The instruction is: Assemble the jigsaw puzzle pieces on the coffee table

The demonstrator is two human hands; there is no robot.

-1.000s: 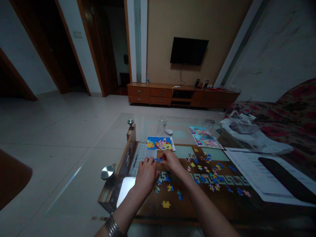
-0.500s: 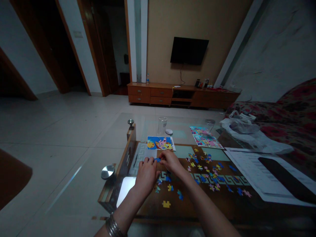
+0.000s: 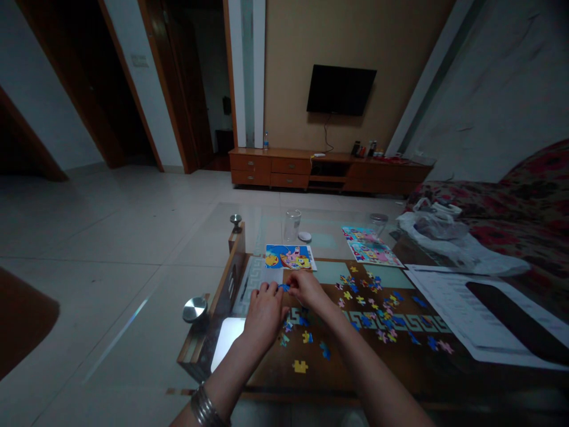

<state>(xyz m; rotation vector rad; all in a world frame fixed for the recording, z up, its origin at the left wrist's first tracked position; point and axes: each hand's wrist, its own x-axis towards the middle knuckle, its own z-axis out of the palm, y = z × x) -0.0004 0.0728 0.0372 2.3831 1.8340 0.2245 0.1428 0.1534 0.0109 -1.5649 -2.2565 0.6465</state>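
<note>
Between my hands, small blue jigsaw pieces (image 3: 283,287) show on the glass tabletop, partly hidden by fingers. My right hand (image 3: 306,289) pinches at the right end of the blue pieces, thumb and forefinger together. My left hand (image 3: 265,313) rests palm down on the glass, its fingers stretched toward the left end of those pieces. Just beyond lies a picture card (image 3: 290,257) with yellow and pink cartoon figures on blue. Nearer me are loose pieces, among them a yellow puzzle piece (image 3: 300,366) and a blue puzzle piece (image 3: 325,350).
Many loose jigsaw pieces (image 3: 384,320) spread to the right. Behind them are a second cartoon sheet (image 3: 373,246), a glass jar (image 3: 292,225) and a white lid (image 3: 304,236). Papers (image 3: 448,308), a dark flat object (image 3: 511,320) and a plastic bag (image 3: 462,243) lie at the right.
The view has shifted very slightly. Both hands stay in almost the same place at the blue pieces, and nothing else has visibly moved.
</note>
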